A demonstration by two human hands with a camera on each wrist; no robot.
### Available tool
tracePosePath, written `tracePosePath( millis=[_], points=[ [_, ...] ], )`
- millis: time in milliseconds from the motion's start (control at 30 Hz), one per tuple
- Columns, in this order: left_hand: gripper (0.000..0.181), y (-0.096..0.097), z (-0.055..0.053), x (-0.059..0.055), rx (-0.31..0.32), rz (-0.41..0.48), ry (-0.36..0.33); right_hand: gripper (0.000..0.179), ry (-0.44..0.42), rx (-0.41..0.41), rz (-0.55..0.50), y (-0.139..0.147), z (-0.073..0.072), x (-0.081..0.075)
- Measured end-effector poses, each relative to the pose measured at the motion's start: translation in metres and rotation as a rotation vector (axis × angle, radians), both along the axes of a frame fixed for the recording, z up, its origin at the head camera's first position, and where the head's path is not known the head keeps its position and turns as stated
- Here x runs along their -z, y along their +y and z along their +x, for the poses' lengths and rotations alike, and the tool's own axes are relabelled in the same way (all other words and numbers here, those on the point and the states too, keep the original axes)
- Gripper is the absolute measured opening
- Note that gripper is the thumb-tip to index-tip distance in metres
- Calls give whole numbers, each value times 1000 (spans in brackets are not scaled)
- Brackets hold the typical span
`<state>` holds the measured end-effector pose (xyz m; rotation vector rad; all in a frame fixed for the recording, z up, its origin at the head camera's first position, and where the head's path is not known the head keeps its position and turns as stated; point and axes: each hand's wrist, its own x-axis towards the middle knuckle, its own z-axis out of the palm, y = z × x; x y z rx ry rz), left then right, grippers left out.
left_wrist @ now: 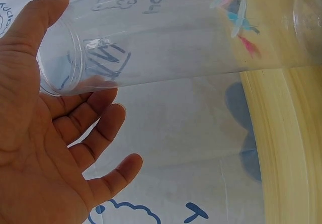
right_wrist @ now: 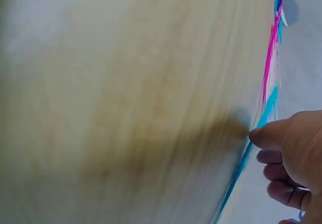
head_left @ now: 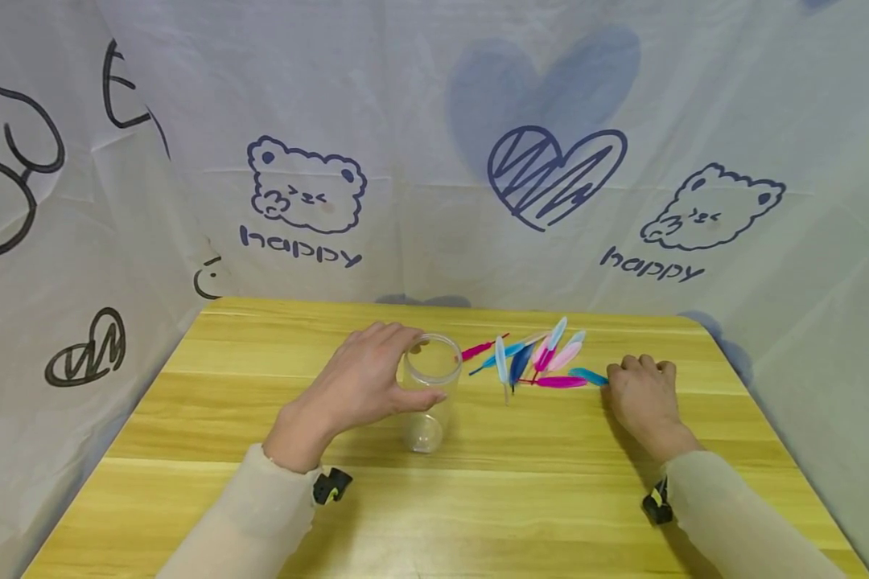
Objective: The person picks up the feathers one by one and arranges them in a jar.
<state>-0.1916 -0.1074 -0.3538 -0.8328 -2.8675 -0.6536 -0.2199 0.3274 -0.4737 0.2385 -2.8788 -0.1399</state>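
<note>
A tall, clear plastic jar (head_left: 426, 434) stands open-topped on the wooden table (head_left: 434, 515). My left hand (head_left: 362, 378) grips it near the rim, thumb on the near side and fingers round the far side. In the left wrist view, the see-through jar wall (left_wrist: 161, 38) passes between thumb and forefinger, while the other fingers curve loosely below. My right hand (head_left: 644, 398) pinches a blue feather (head_left: 588, 375) low over the table at the right. The right wrist view has the thumb pressed on this blue feather (right_wrist: 264, 113), its far end running past the fingers.
Several loose feathers lie between the hands: a magenta feather (head_left: 561, 382) beside the pinched one, a dark blue feather (head_left: 520, 364), a pale blue feather (head_left: 501, 359) and a pink feather (head_left: 566, 357). White cloth (head_left: 420, 161) with drawings hangs behind the table.
</note>
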Motion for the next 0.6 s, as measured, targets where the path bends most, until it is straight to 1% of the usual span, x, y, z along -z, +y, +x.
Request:
tracePosePath(
  millis=[200,500,600],
  points=[
    [77,-1,-1,0,-3,2,-1,36,-22,17,3,-5,3,-2],
    [77,0,-1,0,0,6,-15,51,-3,38,-75,1,14,0],
    [77,0,-2,1,7,7,-11,55,-12,53,-93,4,18,0]
  ],
)
